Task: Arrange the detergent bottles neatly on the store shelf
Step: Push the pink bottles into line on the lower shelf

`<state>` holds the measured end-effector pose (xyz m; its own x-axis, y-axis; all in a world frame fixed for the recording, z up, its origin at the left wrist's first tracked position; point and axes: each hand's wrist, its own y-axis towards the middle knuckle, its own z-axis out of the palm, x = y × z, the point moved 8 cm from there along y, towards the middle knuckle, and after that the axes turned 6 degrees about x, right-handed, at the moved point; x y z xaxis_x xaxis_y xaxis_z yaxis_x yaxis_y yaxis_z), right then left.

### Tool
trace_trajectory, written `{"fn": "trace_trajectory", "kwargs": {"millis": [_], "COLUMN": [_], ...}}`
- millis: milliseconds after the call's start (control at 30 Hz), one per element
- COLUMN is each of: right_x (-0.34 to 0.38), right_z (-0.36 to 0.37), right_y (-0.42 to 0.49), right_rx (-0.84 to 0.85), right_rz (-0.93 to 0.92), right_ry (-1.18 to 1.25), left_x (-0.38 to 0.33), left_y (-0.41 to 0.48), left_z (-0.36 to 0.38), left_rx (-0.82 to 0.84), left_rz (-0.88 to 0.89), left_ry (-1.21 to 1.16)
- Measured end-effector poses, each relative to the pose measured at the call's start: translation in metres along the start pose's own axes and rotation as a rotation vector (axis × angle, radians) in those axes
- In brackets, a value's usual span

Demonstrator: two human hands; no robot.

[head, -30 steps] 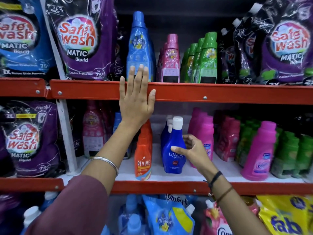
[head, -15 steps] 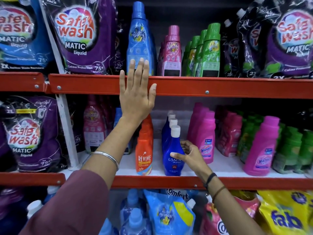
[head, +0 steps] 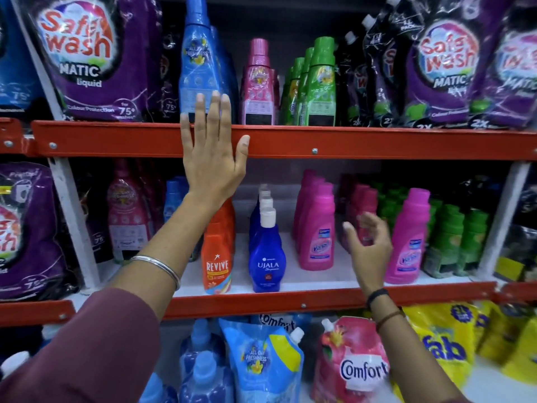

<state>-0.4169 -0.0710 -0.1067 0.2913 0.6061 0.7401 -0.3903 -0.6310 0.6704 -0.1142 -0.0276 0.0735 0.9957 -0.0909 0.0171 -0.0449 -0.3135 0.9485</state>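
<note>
Reaching with right hand, grip wide and empty, toward pink bottles at 3 o'clock of blue Ujala bottle on middle shelf. Left hand flat on upper shelf rail. Probably stiff, slippery plastic, moderately heavy; best taken around waist.

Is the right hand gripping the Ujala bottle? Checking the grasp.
No, the right hand hangs open beside the pink bottles, clear of the Ujala bottle.

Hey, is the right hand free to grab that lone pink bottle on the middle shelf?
Probably yes. The right hand is open and empty, hovering just left of the lone pink bottle, which stands at the shelf's front edge with nothing in front of it.
</note>
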Motion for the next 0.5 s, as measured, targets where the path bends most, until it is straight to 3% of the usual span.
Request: {"fn": "trace_trajectory", "kwargs": {"millis": [67,167,333,500], "right_x": [-0.005,-0.025,-0.07,-0.076], "right_z": [-0.038,-0.074,-0.087,-0.093], "right_y": [0.011,0.027,0.042,0.043], "right_rx": [-0.186,-0.272,-0.096,-0.05], "right_rz": [-0.046,0.038,0.296,0.316], "right_ry": [-0.121,-0.286,-0.414,-0.511], "left_x": [-0.012,-0.02,-0.02,-0.022], "left_y": [0.002,0.002,0.002,0.002], "left_z": [0.003,0.008,0.009,0.01], "left_rx": [0.013,0.01,-0.003,0.001], "left_rz": [0.027,0.009,-0.002,0.0], "left_ry": [-0.006,-0.003,-0.004,-0.002]}}
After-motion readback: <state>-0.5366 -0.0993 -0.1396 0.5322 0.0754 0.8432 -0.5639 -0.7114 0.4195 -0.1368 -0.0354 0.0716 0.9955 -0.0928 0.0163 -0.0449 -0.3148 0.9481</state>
